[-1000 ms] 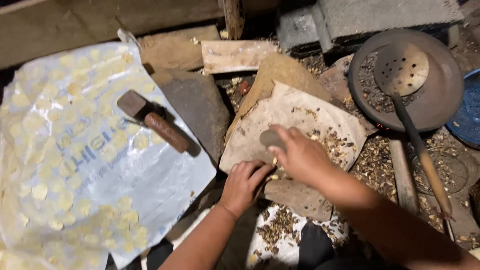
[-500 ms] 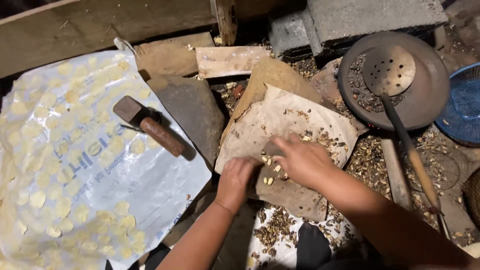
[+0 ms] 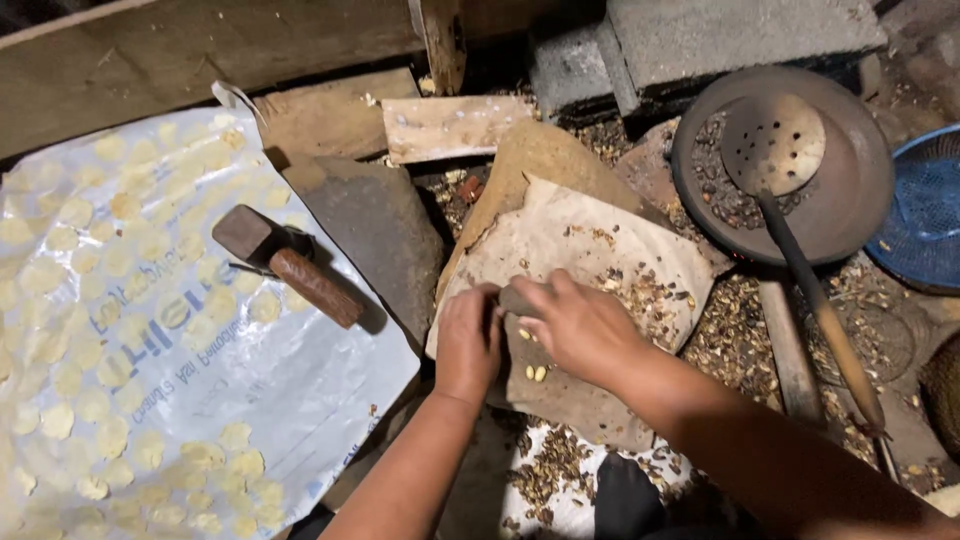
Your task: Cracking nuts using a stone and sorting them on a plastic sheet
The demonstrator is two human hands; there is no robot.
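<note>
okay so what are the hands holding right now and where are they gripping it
The right hand grips a small dark stone from above; only its left end shows. The left hand rests against that end.

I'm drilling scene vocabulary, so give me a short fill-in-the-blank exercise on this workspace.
1. The mallet lies on the white ____ sheet, among flat pale discs.
2. The perforated ladle rests in the round ____.
3. The right hand and the left hand meet over a flat ____ that bears a few pale kernels.

Missing words: plastic; pan; stone
</note>
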